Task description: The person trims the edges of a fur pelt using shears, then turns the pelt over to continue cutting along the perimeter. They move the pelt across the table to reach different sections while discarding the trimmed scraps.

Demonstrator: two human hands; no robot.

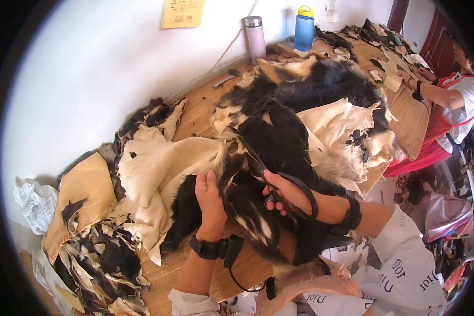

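My right hand [292, 194] is closed around the black handles of large scissors [256, 164]. Their blades point up and left, over the dark fur. Flat against a black-and-cream fur pelt [187, 203] rests my left hand [210, 199], fingers stretched out and holding nothing. Left of it, a pale hide side [158, 163] is turned up in folds. Beyond the scissors lies a larger black fur piece [276, 124], with another pale hide flap [334, 124] at its right. Where exactly the blade tips meet the fur is hard to make out.
Fur scraps [110, 258] pile up at the left beside a yellow-brown paper sheet [87, 189] and a white plastic bag [36, 204]. A pink tumbler [255, 39] and a blue bottle [304, 31] stand by the wall. At right, another person [447, 100] handles pieces on the wooden table [195, 118].
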